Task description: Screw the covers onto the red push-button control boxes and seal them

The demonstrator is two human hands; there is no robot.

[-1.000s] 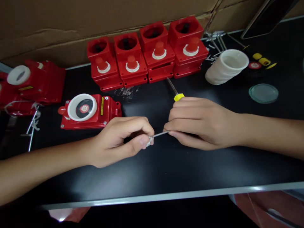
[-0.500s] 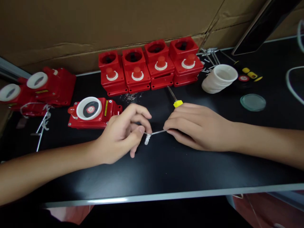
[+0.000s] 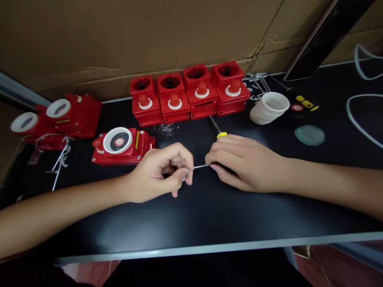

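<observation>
My left hand [image 3: 163, 173], fingers curled, pinches a small clear, silvery bunched piece [image 3: 186, 170] between thumb and fingertips. A thin metal rod [image 3: 202, 166] runs from this pinch to my right hand [image 3: 243, 163], which grips it between thumb and index finger. Under the right hand lies a screwdriver [image 3: 222, 134]; its yellow collar and shaft show, pointing toward the back, while its handle is hidden. I cannot tell whether the palm holds it. Just behind the left hand is a red box [image 3: 119, 157] with a white ring around a dark disc.
Several red housings [image 3: 175, 113] stand along the cardboard wall. More red boxes [image 3: 79, 119] and a T-shaped rod [image 3: 58, 167] are at left. A white cup [image 3: 269, 108], a glass disc [image 3: 309, 135], loose rods [image 3: 261, 81] and yellow pieces [image 3: 304, 101] lie right.
My left fingers have closed over the silvery piece, which hung visibly below the rod before. The right hand keeps its grip. The whole view has shifted slightly.
</observation>
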